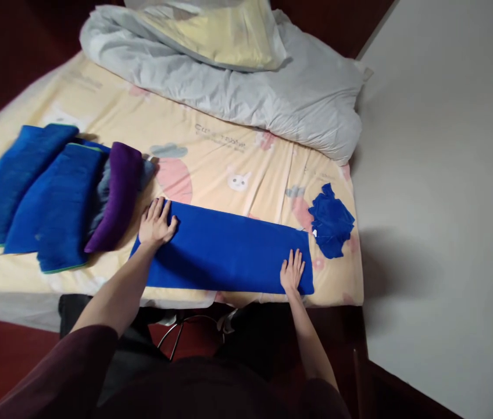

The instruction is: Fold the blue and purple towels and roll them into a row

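A blue cloth [224, 250], folded into a long flat strip, lies across the near edge of the bed. My left hand [156, 222] rests flat on its left end, fingers spread. At the strip's right end, near the front corner, my right hand [292, 271] presses down flat. Neither hand grips anything. A crumpled small blue cloth [331, 221] lies just past the strip's right end.
Folded blue cloths [41, 192] and a purple one [115, 195] are lined up on the left of the bed. A grey quilt [250, 87] is bunched at the far side of the printed yellow sheet [211, 157]. A white wall [447, 174] runs along the right.
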### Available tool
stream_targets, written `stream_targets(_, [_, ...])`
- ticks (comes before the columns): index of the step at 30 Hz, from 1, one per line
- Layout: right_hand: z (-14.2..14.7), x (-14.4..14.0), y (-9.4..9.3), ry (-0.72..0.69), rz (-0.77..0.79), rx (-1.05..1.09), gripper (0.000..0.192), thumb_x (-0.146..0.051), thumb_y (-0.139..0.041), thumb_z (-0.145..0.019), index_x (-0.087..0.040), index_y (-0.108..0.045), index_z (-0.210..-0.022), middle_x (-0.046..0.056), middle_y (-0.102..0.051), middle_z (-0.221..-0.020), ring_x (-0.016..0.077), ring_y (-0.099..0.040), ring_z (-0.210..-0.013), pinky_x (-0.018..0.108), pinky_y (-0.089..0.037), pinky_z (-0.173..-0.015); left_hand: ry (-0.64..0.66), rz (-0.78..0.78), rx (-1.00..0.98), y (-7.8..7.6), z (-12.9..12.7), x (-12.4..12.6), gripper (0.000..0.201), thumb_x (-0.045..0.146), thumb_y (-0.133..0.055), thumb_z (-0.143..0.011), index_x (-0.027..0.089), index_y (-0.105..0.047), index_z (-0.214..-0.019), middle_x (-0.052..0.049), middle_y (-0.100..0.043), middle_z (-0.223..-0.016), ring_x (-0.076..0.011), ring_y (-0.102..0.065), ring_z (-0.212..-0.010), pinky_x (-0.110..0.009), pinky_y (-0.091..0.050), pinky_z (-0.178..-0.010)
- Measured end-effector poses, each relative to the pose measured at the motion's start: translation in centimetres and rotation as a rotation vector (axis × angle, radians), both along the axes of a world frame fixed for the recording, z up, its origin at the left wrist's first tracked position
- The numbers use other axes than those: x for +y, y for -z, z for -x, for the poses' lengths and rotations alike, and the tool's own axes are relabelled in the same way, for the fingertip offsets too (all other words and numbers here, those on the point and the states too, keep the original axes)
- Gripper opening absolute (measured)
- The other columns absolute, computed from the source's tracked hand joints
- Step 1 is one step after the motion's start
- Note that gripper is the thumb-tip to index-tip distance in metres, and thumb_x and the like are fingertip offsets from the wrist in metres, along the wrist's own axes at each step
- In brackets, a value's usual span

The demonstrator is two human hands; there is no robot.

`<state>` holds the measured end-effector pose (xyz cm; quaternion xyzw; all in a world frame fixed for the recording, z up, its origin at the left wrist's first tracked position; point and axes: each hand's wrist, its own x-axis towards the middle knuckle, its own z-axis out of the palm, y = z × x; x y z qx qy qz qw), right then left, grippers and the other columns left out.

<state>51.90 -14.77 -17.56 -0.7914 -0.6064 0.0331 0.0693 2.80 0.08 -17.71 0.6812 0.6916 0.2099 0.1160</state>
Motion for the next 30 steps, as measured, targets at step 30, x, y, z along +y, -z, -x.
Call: stream_targets(30, [-8.4,-1.0,1.2,-0.056,0.016,-0.015,0.067,-0.044,-0.012,-0.106,-0.009,-0.028,-0.16,0.013,-0.028,-0.167,0.0203,-0.019,-0.156,0.044,-0.012,-0.127,0.009,0.06,0.068,-0.4,0.1,-8.9,0.068,0.037,-0.031,-0.099,0.013,-0.028,-0.162,-0.014,-0.02,-0.169,-0.0298,-0.013,-0.157,-0.057,-0.01,-0.127])
